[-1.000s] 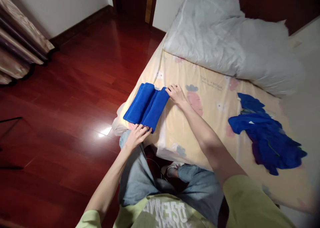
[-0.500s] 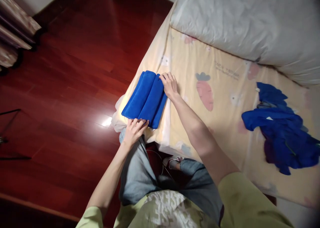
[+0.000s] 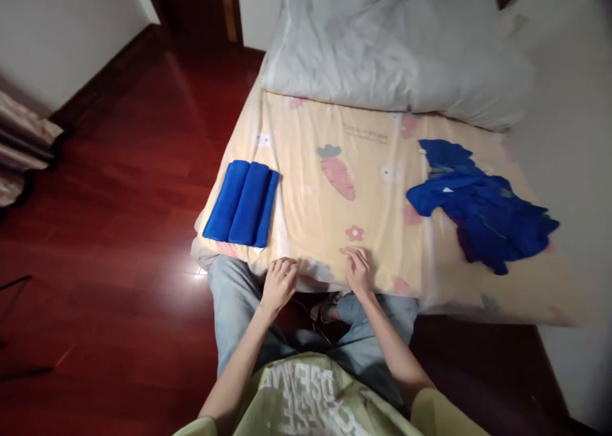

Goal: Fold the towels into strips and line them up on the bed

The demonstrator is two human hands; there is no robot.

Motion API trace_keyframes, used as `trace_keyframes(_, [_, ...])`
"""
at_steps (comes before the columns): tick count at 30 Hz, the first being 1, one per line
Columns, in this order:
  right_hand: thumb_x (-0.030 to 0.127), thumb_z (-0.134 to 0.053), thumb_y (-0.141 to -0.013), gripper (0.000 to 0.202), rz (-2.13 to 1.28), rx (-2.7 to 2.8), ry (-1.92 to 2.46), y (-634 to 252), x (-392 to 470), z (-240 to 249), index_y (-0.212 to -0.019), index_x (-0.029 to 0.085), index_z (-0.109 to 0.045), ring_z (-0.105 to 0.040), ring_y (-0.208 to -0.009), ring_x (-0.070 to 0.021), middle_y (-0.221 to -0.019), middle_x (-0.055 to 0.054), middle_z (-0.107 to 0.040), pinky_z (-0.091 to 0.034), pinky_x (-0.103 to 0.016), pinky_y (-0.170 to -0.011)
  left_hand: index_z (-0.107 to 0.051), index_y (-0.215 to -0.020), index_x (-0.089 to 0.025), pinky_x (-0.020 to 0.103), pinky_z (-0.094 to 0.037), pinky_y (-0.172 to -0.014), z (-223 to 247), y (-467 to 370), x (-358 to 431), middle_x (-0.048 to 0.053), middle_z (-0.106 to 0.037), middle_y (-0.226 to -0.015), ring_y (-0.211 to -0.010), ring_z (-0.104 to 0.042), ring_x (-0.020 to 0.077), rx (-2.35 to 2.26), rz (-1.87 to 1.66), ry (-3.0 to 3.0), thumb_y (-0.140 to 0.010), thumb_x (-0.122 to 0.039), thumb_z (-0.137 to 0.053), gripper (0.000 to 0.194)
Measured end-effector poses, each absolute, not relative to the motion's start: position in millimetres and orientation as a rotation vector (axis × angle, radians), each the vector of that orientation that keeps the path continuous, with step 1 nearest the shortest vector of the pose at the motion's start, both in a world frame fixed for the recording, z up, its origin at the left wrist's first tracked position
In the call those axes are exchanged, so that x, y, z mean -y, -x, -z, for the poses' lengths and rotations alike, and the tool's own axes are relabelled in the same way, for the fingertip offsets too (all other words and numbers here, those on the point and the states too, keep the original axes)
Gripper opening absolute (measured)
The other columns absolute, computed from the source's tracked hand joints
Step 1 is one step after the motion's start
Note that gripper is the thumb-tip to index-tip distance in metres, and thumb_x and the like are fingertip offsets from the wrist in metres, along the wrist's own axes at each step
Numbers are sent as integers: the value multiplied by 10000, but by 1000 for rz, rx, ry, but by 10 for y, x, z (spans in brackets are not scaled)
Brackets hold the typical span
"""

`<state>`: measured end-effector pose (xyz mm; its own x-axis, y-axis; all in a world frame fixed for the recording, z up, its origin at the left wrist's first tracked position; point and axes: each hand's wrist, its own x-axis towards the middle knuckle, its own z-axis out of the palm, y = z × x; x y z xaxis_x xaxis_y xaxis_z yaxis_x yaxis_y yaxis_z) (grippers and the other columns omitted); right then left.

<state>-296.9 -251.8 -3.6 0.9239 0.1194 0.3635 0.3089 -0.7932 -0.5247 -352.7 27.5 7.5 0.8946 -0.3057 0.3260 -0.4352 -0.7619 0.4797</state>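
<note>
A stack of folded blue cloths (image 3: 243, 203) lies at the left end of the patterned bed sheet (image 3: 306, 219). My left hand (image 3: 281, 283) is at the bed's front edge, to the right of and below the stack, not touching it; its fingers are slightly curled and apart, with nothing in them. My right hand (image 3: 356, 269) hovers over the sheet just below a pink flower print, empty, its fingers loosely extended. On the right side of the bed a crumpled pile of blue clothes (image 3: 492, 213) lies apart from both hands.
A large grey pillow or bedding (image 3: 382, 47) covers the far part of the bed. Striped curtains (image 3: 23, 143) hang at the left over a dark red wooden floor (image 3: 119, 200). Thin dark legs of some object show at the left edge.
Both hands have let go of the folded blue cloths and drawn back to the right, toward my body. The view has turned right, showing more wall and pillow.
</note>
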Motion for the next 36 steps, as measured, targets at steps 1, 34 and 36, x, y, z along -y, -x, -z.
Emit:
trace_keyframes(1, [164,-327,-974,433,421,193,2484,3213,2796,59,-1134,208,-726,-668,-1099,-258,-1061,-130,-733,-562,-426,-974,-632,-1235,-175,469,-485,-956,-102,3494,-88,149,-657,-1227,-1170,-567,301,610,-242,-2474,-922,-100,-516,342])
trace_keyframes(34, [130,-459,-835,544,829,-633,2546,1544,5623,-76,-1334,114,-674,-371,-1477,-365,-1589,-254,-385,-391,-625,-1132,-690,-1286,-186,442,-470,-933,661,2712,1469,152,-691,-1307,-1179,-628,309,903,-492,-2572,-911,-193,-505,418])
trace_keyframes(36, [119,-476,-800,525,740,-743,2626,1256,5930,-84,-1268,113,-713,-371,-1470,-376,-1585,-253,-391,-398,-631,-1115,-691,-1283,-184,445,-472,-935,676,2720,1470,150,-688,-1316,-1175,-630,311,897,-494,-2578,-905,-194,-507,420])
